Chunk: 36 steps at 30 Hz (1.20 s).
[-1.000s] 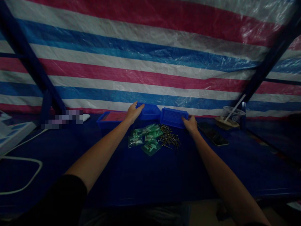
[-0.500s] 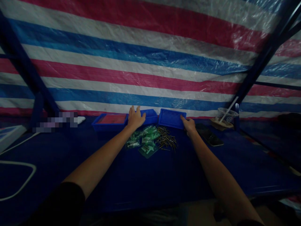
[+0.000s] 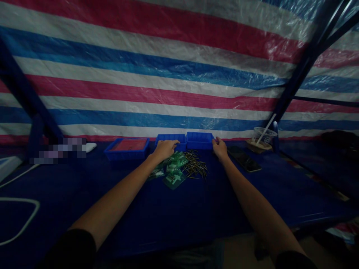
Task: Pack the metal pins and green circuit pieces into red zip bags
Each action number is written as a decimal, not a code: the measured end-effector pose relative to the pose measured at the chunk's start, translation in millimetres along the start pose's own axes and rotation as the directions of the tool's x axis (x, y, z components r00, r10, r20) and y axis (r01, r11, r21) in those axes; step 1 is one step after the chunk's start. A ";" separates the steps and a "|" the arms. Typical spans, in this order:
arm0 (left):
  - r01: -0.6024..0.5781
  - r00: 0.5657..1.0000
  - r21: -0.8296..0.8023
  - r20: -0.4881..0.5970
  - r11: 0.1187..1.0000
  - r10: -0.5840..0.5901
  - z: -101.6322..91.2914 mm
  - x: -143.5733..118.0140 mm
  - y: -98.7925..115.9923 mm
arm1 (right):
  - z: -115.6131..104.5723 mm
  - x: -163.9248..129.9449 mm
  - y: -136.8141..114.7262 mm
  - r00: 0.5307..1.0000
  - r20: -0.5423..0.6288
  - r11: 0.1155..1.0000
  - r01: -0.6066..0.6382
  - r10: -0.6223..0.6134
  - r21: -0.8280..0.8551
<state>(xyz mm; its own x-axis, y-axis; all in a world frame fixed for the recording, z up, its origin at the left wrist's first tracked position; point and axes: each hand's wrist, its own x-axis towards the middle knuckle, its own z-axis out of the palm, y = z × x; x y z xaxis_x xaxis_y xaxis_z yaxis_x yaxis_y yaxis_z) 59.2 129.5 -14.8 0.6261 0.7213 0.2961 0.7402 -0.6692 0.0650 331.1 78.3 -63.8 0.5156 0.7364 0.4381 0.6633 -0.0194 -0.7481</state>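
Observation:
Two shallow blue plastic trays stand side by side at the back of the table. My left hand (image 3: 166,149) is at the near rim of the middle blue tray (image 3: 171,137), fingers pointing right and bent over that rim. My right hand (image 3: 220,149) grips the right end of the right blue tray (image 3: 199,139), thumb and fingers closed about its edge. Just in front of the trays lie green-tinted plastic bags (image 3: 174,170) with small parts inside. Beside them is a loose heap of thin brass-coloured metal pins (image 3: 195,164); their exact kind is unclear.
Left of my hands stands another blue tray (image 3: 108,149) holding something flat and red (image 3: 129,144). A dark phone (image 3: 246,160) and a clear plastic cup (image 3: 265,135) with a straw are at the right. A white cable (image 3: 35,213) loops on the left; striped sheeting hangs behind.
The right tray, tilted up before, now sits level against the middle tray, which has been straightened. My left hand has come down from above the middle tray to its near rim.

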 end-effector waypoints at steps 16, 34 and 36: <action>0.057 0.998 -0.008 -0.038 0.998 -0.057 -5.1 -33.9 1.2 | -23.7 -22.5 -18.6 0.975 0.157 0.976 0.176 -0.155 -0.128; 0.087 0.994 -0.035 -0.066 0.996 -0.089 2.9 -9.1 -4.6 | -27.6 -23.0 -16.9 0.968 0.172 0.971 0.206 -0.184 -0.119; 0.058 0.997 -0.042 -0.051 0.997 -0.060 2.5 -10.6 -4.6 | -28.3 -22.4 -14.5 0.970 0.161 0.972 0.202 -0.182 -0.120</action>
<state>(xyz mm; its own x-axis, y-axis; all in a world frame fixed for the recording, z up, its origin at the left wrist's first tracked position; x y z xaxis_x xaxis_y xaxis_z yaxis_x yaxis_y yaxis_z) 49.7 125.4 -20.7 0.5675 0.7500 0.3397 0.7640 -0.6335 0.1224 325.3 42.9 -48.6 0.2926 0.8265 0.4808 0.8139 0.0487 -0.5789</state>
